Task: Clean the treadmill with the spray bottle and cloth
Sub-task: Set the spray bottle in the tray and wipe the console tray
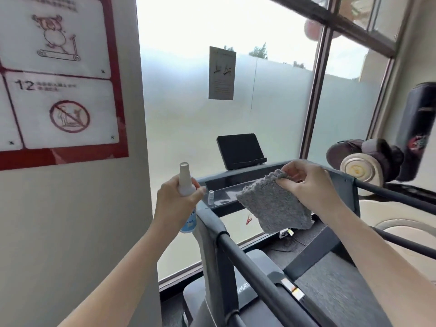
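Two hands are raised well apart above the treadmill (247, 261), whose dark handrail runs up from the near edge to the console. The left hand (175, 199) grips a white spray bottle (185, 179) upright just left of the console, fingers curled round its neck, while the right hand (306, 182) pinches the top corner of a grey cloth (273, 206) that hangs free over the console's right half. Between them a small clear cap (210, 197) stands on the console, with a dark screen (239, 151) propped behind it, then a frosted window (184, 109) bearing a paper (221, 73), and a red-framed poster (59, 74) on the left wall.
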